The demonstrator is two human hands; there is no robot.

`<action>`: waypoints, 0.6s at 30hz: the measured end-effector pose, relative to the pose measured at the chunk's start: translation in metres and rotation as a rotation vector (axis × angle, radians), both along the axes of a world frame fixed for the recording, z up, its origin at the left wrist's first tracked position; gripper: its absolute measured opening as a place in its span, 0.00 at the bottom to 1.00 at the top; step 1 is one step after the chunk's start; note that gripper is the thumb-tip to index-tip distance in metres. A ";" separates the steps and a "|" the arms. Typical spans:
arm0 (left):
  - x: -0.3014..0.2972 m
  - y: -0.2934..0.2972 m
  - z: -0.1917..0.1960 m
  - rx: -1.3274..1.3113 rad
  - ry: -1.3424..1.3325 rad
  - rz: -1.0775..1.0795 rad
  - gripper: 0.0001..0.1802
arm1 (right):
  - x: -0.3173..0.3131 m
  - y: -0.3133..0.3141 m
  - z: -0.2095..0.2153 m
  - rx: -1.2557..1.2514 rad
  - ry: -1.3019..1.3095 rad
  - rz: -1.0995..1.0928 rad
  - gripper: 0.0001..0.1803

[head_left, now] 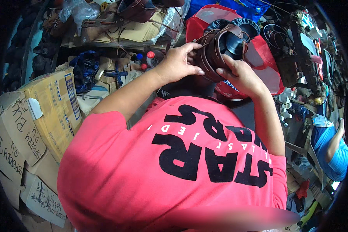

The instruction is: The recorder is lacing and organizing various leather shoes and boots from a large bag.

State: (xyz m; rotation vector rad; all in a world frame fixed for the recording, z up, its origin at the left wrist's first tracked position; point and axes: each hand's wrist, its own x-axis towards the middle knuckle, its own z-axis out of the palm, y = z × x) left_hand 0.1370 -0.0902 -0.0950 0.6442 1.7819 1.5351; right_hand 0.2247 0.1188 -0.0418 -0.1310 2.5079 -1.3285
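Observation:
Dark brown leather shoe uppers (pixel 216 46), curved and with eyelet holes along their edges, are gathered in front of me over my lap. My left hand (pixel 179 63) pinches the left side, its thumb pointing toward the leather and its fingers partly behind it. From the right, my right hand (pixel 241 75) grips the near edge, with some of its fingers hidden. Smooth black pieces (pixel 234 44) show inside and beyond the brown leather. Under and around them spreads a red and white bag (pixel 265 58).
A yellow-brown carton (pixel 52 112) and cardboard flaps (pixel 11 135) stand on my left. More brown leather pieces (pixel 135 9) lie on a cluttered bench at the far left, near a red-capped bottle (pixel 152 58). Another person in a blue shirt (pixel 330 150) sits at the right.

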 end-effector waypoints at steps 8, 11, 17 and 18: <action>-0.015 0.010 0.007 0.000 0.331 0.124 0.13 | 0.004 -0.005 -0.011 0.034 -0.014 0.183 0.29; -0.028 0.019 0.032 -0.058 0.923 0.178 0.19 | 0.002 -0.011 -0.027 0.167 -0.050 0.204 0.23; 0.013 0.035 0.080 0.382 0.896 -0.242 0.21 | -0.022 -0.026 -0.003 0.090 0.071 0.431 0.12; 0.019 0.038 0.068 0.359 0.877 -0.235 0.23 | -0.021 -0.026 -0.009 0.033 0.044 0.500 0.11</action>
